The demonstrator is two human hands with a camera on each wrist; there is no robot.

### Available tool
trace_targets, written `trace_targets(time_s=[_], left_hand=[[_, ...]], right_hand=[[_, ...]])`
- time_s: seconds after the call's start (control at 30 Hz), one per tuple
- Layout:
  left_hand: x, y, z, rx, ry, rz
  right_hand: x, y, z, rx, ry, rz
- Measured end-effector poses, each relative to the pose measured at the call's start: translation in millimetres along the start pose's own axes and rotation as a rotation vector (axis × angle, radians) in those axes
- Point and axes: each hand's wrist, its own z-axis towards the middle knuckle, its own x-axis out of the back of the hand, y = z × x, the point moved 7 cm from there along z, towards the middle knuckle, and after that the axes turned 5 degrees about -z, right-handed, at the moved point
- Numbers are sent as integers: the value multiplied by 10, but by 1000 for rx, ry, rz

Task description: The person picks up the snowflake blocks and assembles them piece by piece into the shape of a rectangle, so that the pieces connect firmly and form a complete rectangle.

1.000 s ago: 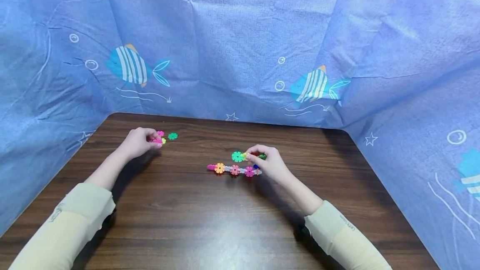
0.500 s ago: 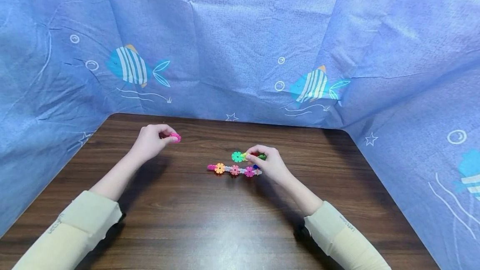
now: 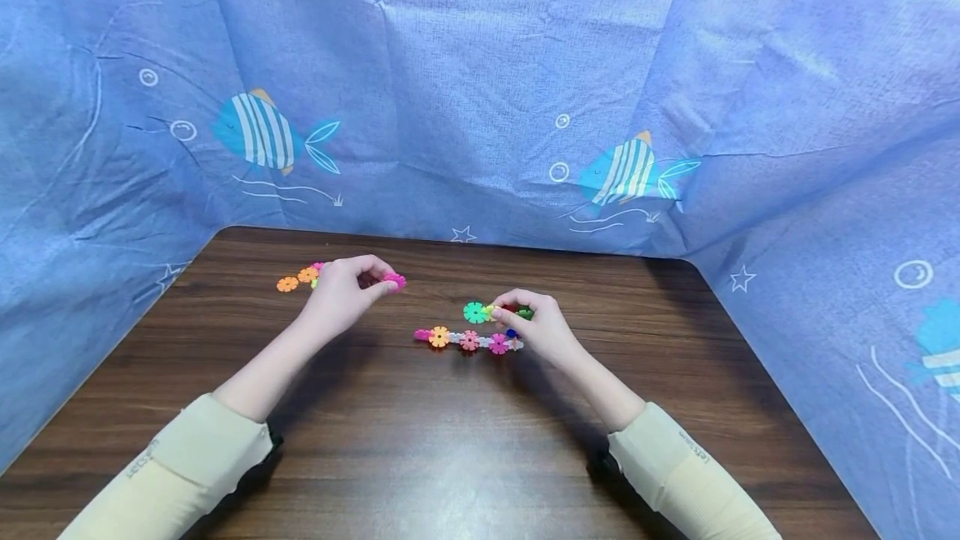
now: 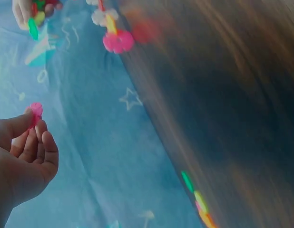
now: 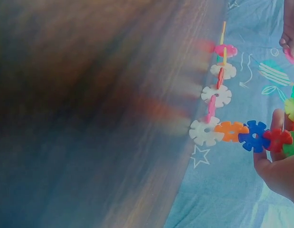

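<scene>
A pink flower-shaped interlocking disc (image 3: 396, 280) is pinched between the thumb and fingers of my left hand (image 3: 339, 300), held above the table left of the middle. My right hand (image 3: 546, 330) grips a chain of joined flower discs near its corner. One arm of that chain ends in a green disc (image 3: 475, 312) with a yellow one beside it. The front row (image 3: 469, 341) runs leftward with orange, white and pink discs. In the right wrist view, a blue disc (image 5: 255, 136) and a red disc (image 5: 278, 140) sit by my right fingers, which partly hide the chain.
Loose orange discs (image 3: 287, 284) lie at the back left of the brown table (image 3: 420, 440). Pink and yellow-green ones are partly hidden behind my left hand. A loose green disc (image 4: 187, 181) shows in the left wrist view. Blue fish-patterned cloth (image 3: 480, 107) surrounds the table's back and sides.
My left hand has picked up the pink disc from the back-left discs and carried it right toward the chain. The orange discs have come into view. My right hand stays in place.
</scene>
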Motion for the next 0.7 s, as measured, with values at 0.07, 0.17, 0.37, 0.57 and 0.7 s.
trace_targets(time_s=[0.07, 0.17, 0.37, 0.57, 0.7], left_hand=[[-58, 53, -11, -17, 8, -16], [-157, 103, -21, -33, 15, -25], [-370, 161, -20, -37, 5, -71], [-520, 192, -28, -28, -14, -127], [-608, 202, -36, -22, -36, -154]], right_hand=[[-1, 2, 3, 8, 1, -4], [0, 1, 12, 34, 4, -9], [17, -36, 14, 95, 25, -43], [18, -31, 18, 97, 25, 0], [22, -29, 23, 90, 23, 9]])
